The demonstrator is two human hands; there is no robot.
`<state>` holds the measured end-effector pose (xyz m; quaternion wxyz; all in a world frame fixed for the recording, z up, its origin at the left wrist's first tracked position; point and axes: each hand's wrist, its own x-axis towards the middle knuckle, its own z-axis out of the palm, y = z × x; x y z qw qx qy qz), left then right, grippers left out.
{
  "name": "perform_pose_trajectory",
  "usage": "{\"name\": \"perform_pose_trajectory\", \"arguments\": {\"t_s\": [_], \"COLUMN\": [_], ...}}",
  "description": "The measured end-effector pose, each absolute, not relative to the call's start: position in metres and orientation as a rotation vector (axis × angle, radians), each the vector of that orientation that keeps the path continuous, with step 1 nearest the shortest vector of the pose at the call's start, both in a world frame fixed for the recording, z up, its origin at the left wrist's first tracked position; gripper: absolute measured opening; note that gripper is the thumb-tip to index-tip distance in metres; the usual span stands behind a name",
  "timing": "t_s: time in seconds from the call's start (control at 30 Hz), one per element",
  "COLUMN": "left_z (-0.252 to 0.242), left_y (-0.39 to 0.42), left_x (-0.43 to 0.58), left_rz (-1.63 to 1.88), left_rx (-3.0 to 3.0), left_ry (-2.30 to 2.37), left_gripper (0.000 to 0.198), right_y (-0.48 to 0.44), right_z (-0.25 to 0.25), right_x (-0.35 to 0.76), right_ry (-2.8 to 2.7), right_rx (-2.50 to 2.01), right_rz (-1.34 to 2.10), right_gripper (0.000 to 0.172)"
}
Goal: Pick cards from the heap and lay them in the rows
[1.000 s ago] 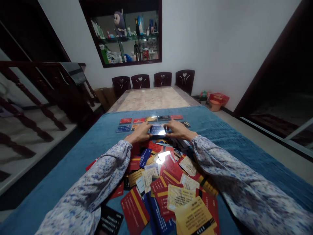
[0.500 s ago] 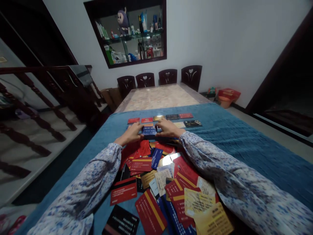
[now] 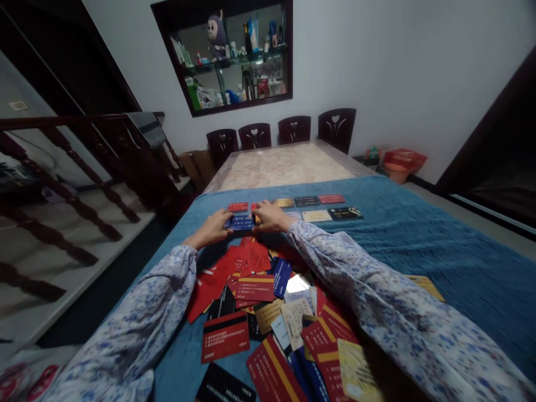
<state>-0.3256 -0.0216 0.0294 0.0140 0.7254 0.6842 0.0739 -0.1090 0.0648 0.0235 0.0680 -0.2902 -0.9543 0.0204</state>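
Between my two hands is a blue card with pale printing, at the left end of the nearer of two rows of cards. My left hand has its fingertips closed on the card's left edge. On the opposite edge my right hand pinches it, covering part of a red card behind. Along the same row lie a cream card and a black card. Closer to me spreads a loose heap of cards, with red cards, a blue card and a yellow card.
A blue cloth covers the near part of the table. Beyond it shows the bare stone tabletop, with several dark chairs behind. A wooden railing runs at left. One yellow card lies beyond my right forearm.
Both hands have moved left and slightly away from the heap, carrying the blue card to the row's left end. The view has turned a little left.
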Motion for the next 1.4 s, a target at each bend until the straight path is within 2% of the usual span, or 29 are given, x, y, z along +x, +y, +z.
{"name": "perform_pose_trajectory", "arguments": {"t_s": [0.3,1.4], "left_z": [0.024,0.023], "left_y": [-0.012,0.026], "left_x": [-0.351,-0.364], "left_rz": [0.266,-0.097], "left_rx": [2.157,2.174], "left_ry": [2.135,2.043], "left_gripper": [0.050,0.040], "right_y": [0.072,0.087], "right_z": [0.024,0.028], "right_x": [-0.141,-0.166], "right_ry": [-2.901,-3.055], "right_rx": [-0.911,-0.954], "right_rz": [0.052,0.135], "right_gripper": [0.052,0.047]}}
